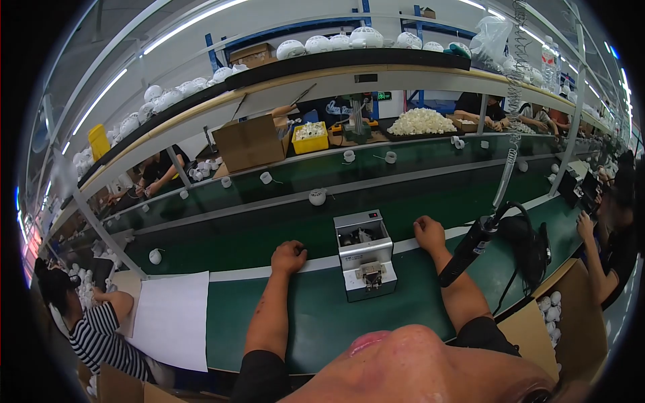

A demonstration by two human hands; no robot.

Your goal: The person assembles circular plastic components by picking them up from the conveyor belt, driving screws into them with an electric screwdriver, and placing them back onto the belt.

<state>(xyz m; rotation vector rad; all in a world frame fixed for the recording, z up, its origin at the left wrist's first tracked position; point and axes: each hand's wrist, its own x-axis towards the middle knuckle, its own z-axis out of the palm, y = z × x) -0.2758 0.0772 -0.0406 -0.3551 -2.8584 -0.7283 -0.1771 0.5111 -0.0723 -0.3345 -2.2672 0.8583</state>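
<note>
My left hand [289,256] rests on the white strip along the bench edge, its fingers curled in with nothing visible in them. To its right stands a small silver machine [366,254], with an open top, mechanism inside and a small metal fixture at its lower front. On the machine's other side, my right hand [428,234] lies at the edge of the green belt, fingers also curled and holding nothing that I can see. Neither hand touches the machine. A black electric screwdriver [467,248] hangs by a coiled cord in front of my right forearm.
A white round part [317,197] sits on the green conveyor [248,228] beyond the machine; another part [155,256] is farther left. White sheet [171,316] covers the bench at left. Co-workers sit at both sides. A cardboard box [571,322] with white parts stands at right.
</note>
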